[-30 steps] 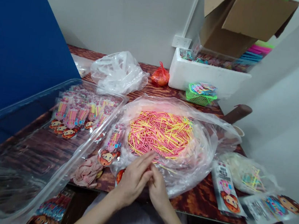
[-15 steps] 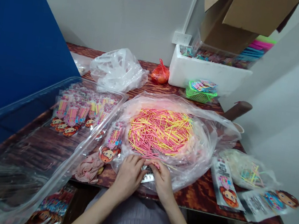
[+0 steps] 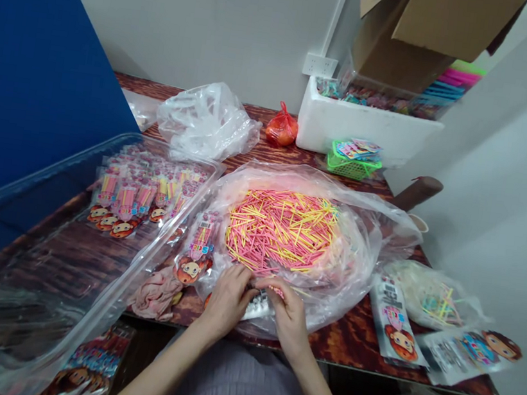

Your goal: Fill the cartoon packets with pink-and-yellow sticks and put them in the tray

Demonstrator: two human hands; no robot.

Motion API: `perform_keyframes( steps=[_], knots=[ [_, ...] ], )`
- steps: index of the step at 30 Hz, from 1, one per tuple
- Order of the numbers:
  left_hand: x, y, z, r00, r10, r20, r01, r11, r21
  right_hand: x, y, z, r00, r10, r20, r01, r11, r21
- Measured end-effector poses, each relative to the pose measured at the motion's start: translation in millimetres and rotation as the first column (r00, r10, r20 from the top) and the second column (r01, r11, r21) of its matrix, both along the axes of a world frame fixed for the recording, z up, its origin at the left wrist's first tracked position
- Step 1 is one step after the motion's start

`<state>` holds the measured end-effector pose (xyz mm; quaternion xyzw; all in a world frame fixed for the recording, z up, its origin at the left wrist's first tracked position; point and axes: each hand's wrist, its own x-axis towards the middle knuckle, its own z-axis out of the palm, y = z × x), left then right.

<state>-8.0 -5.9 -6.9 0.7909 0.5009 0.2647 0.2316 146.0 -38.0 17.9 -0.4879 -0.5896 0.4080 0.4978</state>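
My left hand [image 3: 227, 299] and my right hand [image 3: 288, 312] meet at the near edge of the table, fingers curled on a small clear packet [image 3: 256, 305] with a barcode that lies between them. Pink sticks show at my right fingertips. Just beyond the hands a big clear bag [image 3: 356, 261] lies spread out, holding a heap of pink and yellow sticks [image 3: 281, 229]. A filled packet with a cartoon face [image 3: 195, 250] lies to the left of the heap.
A clear plastic bin [image 3: 27, 296] at left holds rows of filled packets [image 3: 135, 197]. Empty cartoon packets [image 3: 395, 322] and a small bag of sticks [image 3: 430, 297] lie at right. Behind are a crumpled bag [image 3: 208, 122], a red bag [image 3: 281, 128], a green basket [image 3: 353, 164], a white foam box [image 3: 364, 130].
Both hands drew back from the stick heap to the table's near edge and closed on the packet between them. The view shifted slightly.
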Motion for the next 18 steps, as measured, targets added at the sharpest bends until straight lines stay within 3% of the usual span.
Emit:
perform_keyframes(
  steps=[7,15,18],
  knots=[
    [-4.0,0.1,-6.5,0.995,0.024,0.092,-0.026,1.000,0.014,-1.8,-1.7,2.7,1.000,-0.002,0.007,0.002,1.000,0.010],
    [-6.7,1.9,-8.2,0.999,-0.042,-0.026,0.045,0.989,0.140,-2.1,-1.8,4.4,1.000,0.005,-0.021,-0.005,1.000,-0.001],
    [-7.8,2.3,-7.5,0.999,0.037,-0.004,-0.035,0.979,0.202,-2.0,-2.1,4.6,1.000,0.003,-0.019,-0.003,1.000,-0.004]
  ],
)
